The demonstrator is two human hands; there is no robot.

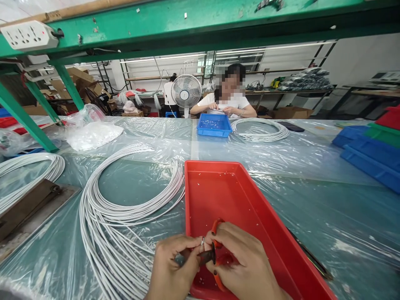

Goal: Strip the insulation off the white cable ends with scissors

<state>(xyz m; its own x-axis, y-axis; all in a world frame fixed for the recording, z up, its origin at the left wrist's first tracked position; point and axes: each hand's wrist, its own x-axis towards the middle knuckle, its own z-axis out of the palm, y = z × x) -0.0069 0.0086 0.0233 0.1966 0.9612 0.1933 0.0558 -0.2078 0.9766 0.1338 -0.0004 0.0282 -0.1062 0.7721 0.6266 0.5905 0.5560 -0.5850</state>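
Note:
Over the near end of a red tray (212, 196), my two hands meet. My left hand (173, 260) is closed, pinching the short bare-looking end of a white cable (203, 240) between thumb and forefinger. My right hand (248, 258) is wrapped around orange-handled pliers (220, 282), whose dark head points left toward my left fingers. The jaws are partly hidden, so I cannot tell whether they touch the cable. A loose coil of white cables (93, 208) lies left of the tray, its strands running toward my left hand. Small white scraps are scattered in the tray.
Another cable coil (53, 162) and a rusty metal block (28, 204) lie at left. Across the table a person (231, 100) works over a blue tray (214, 125) beside a coil. Stacked bins (371, 150) stand right. A green beam (187, 25) crosses overhead.

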